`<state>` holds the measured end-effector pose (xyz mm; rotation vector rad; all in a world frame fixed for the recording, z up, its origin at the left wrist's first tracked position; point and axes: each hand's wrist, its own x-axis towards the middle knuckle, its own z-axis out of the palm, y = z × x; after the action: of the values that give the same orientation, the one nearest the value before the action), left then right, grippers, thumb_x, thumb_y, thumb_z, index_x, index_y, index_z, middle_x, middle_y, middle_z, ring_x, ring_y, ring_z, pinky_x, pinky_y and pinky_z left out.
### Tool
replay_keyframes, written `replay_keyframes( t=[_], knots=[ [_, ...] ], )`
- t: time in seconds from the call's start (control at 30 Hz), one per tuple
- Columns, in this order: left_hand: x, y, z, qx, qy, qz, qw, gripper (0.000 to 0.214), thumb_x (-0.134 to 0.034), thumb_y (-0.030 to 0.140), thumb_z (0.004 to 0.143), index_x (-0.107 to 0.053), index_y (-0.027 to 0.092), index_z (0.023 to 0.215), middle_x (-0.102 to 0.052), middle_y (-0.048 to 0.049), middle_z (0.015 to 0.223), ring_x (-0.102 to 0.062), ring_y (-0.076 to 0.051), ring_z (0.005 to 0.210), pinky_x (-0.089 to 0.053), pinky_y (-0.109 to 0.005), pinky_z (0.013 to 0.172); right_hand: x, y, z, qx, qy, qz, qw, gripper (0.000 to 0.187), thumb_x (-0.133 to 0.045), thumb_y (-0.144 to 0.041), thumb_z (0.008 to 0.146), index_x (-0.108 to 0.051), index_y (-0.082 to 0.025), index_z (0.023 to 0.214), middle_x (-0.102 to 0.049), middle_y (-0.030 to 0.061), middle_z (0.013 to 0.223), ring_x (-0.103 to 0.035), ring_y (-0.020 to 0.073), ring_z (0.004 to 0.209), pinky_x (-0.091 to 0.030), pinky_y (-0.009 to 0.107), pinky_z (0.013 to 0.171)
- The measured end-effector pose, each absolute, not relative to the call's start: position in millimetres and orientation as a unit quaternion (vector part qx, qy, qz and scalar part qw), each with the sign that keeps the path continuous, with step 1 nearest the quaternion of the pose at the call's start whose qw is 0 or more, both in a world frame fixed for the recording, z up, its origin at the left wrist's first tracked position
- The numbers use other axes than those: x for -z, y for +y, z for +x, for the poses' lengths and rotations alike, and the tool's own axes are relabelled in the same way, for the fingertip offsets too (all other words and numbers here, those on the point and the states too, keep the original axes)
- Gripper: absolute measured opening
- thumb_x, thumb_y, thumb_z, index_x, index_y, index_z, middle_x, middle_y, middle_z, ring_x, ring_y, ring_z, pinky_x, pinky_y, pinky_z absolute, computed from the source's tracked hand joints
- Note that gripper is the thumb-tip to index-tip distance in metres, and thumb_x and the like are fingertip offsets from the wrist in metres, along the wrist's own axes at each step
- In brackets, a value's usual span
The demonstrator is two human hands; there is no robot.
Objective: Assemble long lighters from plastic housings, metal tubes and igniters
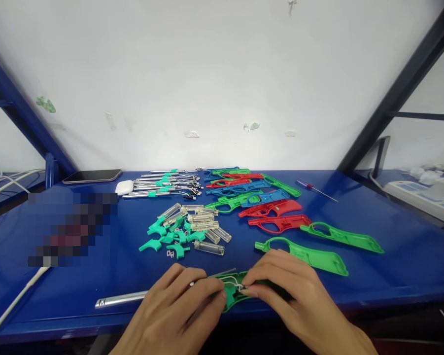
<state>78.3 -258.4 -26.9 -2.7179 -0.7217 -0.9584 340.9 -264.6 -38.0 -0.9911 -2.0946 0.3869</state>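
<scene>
At the table's front edge lies a green lighter handle half with its hollow side up. White wires and a teal trigger sit in it. A silver lighter tube sticks out to the left. My left hand is closed over the handle, its thumb and fingertips pressed at the trigger; the palm hides part of the tube. My right hand pinches a small dark piece at the end of the wires, above the handle's right part.
Beyond my hands lie clear fuel tanks, loose teal triggers, red, blue and green handle halves, and tube assemblies with wires. A screwdriver, phone, white case and cable also lie on the blue table.
</scene>
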Motion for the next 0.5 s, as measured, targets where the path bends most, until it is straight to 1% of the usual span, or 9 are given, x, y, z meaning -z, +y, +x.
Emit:
replay_keyframes(
  t=[0.1,0.23,0.3,0.4,0.5],
  knots=[
    [31.4,-259.9,76.6,0.321,-0.260,-0.909,0.061,0.040,-0.032,0.023,0.119,-0.072,0.023,0.121,-0.078,0.0010,0.115,-0.067,-0.016,0.107,-0.044,-0.031,0.101,35.1,-263.5,340.1,-0.164,-0.816,-0.387,0.397,0.007,-0.071,-0.023,0.104,-0.070,-0.028,0.100,-0.077,-0.0087,0.090,-0.069,0.0106,0.081,-0.047,0.025,0.084],
    [31.2,-256.4,75.0,0.307,-0.247,-0.918,0.045,0.037,-0.034,0.023,0.118,-0.072,0.021,0.122,-0.076,-0.0010,0.112,-0.067,-0.015,0.097,-0.049,-0.030,0.088,29.6,-264.2,337.7,-0.177,-0.810,-0.390,0.400,0.008,-0.073,-0.023,0.103,-0.072,-0.027,0.096,-0.078,-0.0084,0.088,-0.068,0.0111,0.080,-0.049,0.024,0.078],
    [30.0,-254.5,76.2,0.308,-0.251,-0.916,0.053,0.037,-0.035,0.024,0.118,-0.071,0.020,0.123,-0.076,-0.0027,0.110,-0.067,-0.016,0.094,-0.050,-0.030,0.084,27.6,-264.8,335.9,-0.178,-0.808,-0.396,0.399,0.008,-0.074,-0.024,0.102,-0.073,-0.027,0.095,-0.078,-0.0081,0.086,-0.069,0.0115,0.079,-0.049,0.025,0.076],
    [29.0,-252.9,79.7,0.322,-0.253,-0.909,0.078,0.037,-0.036,0.019,0.117,-0.072,0.019,0.123,-0.075,-0.0040,0.105,-0.066,-0.016,0.086,-0.051,-0.030,0.078,26.7,-264.8,333.6,-0.174,-0.801,-0.407,0.404,0.009,-0.074,-0.025,0.102,-0.073,-0.027,0.094,-0.078,-0.0076,0.086,-0.070,0.0123,0.079,-0.050,0.025,0.076],
    [28.1,-252.3,83.4,0.346,-0.253,-0.899,0.093,0.038,-0.036,0.015,0.115,-0.075,0.019,0.116,-0.075,-0.0033,0.098,-0.064,-0.016,0.079,-0.049,-0.029,0.072,27.8,-263.8,332.7,-0.165,-0.794,-0.413,0.415,0.010,-0.072,-0.026,0.103,-0.073,-0.027,0.093,-0.078,-0.0076,0.085,-0.070,0.0128,0.078,-0.050,0.026,0.076]
  ],
)
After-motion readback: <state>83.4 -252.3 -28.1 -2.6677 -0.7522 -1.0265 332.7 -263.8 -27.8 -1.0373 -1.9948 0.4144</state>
